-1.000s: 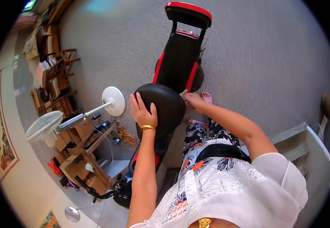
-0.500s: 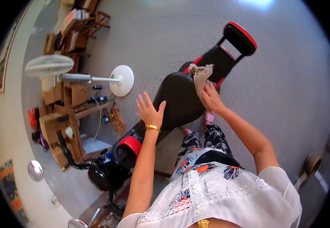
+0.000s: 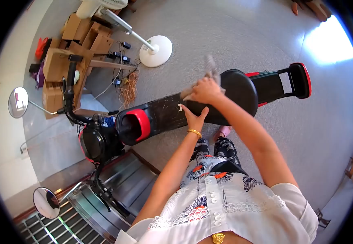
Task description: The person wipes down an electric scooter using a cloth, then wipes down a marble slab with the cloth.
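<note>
Broad floor (image 3: 284,49), cloth (image 3: 211,68) by edge of seat (image 3: 239,95)

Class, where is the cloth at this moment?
In the head view, the cloth is above and slightly right of centre, in the right hand, at the end of the black seat nearer the handlebar; the left hand is just below it.
</note>
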Available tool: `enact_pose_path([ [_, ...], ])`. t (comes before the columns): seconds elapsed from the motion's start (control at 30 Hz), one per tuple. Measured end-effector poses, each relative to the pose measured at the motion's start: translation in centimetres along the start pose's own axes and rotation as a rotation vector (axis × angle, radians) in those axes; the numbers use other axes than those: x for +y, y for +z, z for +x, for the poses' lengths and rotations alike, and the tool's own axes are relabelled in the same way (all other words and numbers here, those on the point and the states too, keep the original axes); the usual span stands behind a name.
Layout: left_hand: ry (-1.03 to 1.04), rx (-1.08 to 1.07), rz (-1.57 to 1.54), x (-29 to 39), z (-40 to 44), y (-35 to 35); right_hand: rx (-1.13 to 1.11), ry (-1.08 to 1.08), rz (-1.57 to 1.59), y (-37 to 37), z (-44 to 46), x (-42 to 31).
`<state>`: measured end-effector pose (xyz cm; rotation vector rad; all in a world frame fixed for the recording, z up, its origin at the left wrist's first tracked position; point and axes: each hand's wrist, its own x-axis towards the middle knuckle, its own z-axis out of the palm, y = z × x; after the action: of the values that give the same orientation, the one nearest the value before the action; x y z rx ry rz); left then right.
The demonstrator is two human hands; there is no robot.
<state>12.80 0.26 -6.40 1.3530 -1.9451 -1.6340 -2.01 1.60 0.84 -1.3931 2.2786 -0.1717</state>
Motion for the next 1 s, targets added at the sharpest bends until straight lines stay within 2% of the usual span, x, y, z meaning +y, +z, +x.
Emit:
enact_pose_path([
  [0.03, 0.083, -0.014, -0.094, -0.6, 0.0, 0.1, -0.111, -0.017, 0.032, -0.4, 0.2, -2.1],
  [0.1, -0.182, -0.425, -0.313, -6.0, 1.8, -0.8, -0.195, -0.141, -0.103, 2.8, 1.0, -5.3],
  [0.17, -0.224, -0.43, -0.322, -6.6, 0.8, -2.2, -0.125, -0.208, -0.235, 4.6, 0.4, -6.3],
  [0.23, -0.264, -0.442, -0.328, -6.4, -1.0, -3.1, 0.063, -0.287, -0.274, 5.1, -0.4, -4.9],
  [0.27, -0.256, -0.317, -0.281, -6.0, -2.0, -3.5, 0.205, -0.263, -0.227, 6.0, -0.3, -3.7],
  [0.3, -0.249, -0.192, -0.233, -5.7, -2.8, -3.8, 0.176, -0.183, -0.192, 3.8, -1.4, -3.3],
  [0.37, -0.279, -0.223, -0.243, -6.7, -3.2, -5.0, 0.227, -0.014, -0.108, 2.1, -1.9, -0.5],
  [0.43, -0.363, -0.343, -0.241, -7.8, -3.3, -5.8, 0.298, 0.092, -0.171, 0.5, -2.9, 3.6],
  [0.5, -0.341, -0.396, -0.172, -8.1, -3.6, -6.5, 0.503, 0.157, -0.223, -0.1, -4.8, 8.0],
  [0.63, -0.266, -0.495, 0.031, -7.8, -3.3, -7.6, 0.62, 0.42, -0.08, 0.5, -8.5, 11.3],
  [0.67, -0.264, -0.502, 0.037, -7.6, -3.2, -8.0, 0.657, 0.516, -0.039, 1.4, -8.8, 11.3],
  [0.7, -0.333, -0.519, 0.032, -5.0, -3.6, -8.5, 0.66, 0.525, -0.037, 2.0, -9.1, 10.4],
  [0.77, -0.399, -0.546, 0.036, -3.2, -3.7, -9.2, 0.656, 0.558, -0.264, 2.9, -9.4, 6.9],
  [0.87, -0.382, -0.552, 0.062, -3.7, -3.0, -10.1, 0.712, 0.456, -0.173, 4.0, -9.5, 2.0],
  [0.97, -0.278, -0.551, 0.138, -7.2, -1.7, -10.7, 0.628, 0.251, -0.099, 4.7, -10.7, -1.3],
  [1.0, -0.229, -0.588, 0.248, -7.6, -1.1, -11.1, 0.635, 0.268, -0.101, 5.2, -11.1, -1.1],
])
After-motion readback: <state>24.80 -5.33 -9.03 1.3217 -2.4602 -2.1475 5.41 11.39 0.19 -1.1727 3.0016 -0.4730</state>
